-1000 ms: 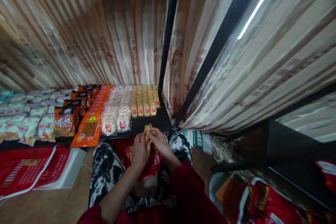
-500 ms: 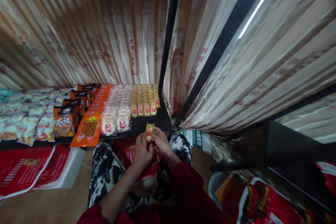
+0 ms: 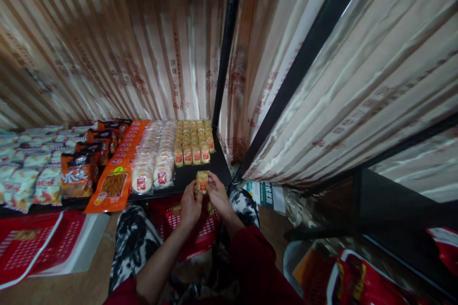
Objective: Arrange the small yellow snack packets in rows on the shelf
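A small yellow wrapped cake with a red label is pinched between my two hands, upright near the shelf's front edge. My left hand grips its left side, and my right hand grips its right side. Below them, a red plastic basket sits between my knees with a few yellow packs partly visible inside. Just beyond my hands, rows of matching yellow wrapped cakes stand on the black shelf. Left of those lie two rows of round white packaged crackers.
Farther left are orange snack packets, black-and-orange bags and pale bags. A second red basket rests on the floor at left. Black posts and pleated curtains enclose the shelf. Red bags lie at lower right.
The view has shifted slightly, moving the shelf left and down in the picture. My hands have spread a little around the cake, whose labelled front now shows more squarely.
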Demonstrator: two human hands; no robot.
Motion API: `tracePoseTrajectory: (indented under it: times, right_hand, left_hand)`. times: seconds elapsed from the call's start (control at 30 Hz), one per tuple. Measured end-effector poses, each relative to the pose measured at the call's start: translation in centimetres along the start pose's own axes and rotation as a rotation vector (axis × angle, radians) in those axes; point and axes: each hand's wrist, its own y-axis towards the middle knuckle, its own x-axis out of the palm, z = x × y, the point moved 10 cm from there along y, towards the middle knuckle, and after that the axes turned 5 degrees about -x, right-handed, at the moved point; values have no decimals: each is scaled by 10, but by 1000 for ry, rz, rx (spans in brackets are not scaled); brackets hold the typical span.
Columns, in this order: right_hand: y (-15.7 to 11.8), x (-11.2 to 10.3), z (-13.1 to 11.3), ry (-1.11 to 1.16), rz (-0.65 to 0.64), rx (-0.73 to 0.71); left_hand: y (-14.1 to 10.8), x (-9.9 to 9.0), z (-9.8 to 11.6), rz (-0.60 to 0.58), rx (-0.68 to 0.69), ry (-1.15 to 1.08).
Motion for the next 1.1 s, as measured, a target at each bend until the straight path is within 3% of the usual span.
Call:
tracePoseTrajectory:
  times: [0.13,0.33,0.43,0.93,1.1]
  right_hand:
    - [1,-6,-3,-143,33,-53]
    - [-3,-19,-18,-586,133,-115]
    - [-1,-24,-24,-705,175,-132]
    - [21,-36,-14,-617,269,-118]
    - [30,-43,-9,-590,303,-145]
  left_hand:
    - [9,7,4,-12,-22,-14]
    - [17,13,14,32,14,-7]
    - [20,16,20,41,34,45]
    - [41,41,30,-43,92,23]
    - [46,45,40,-77,156,123]
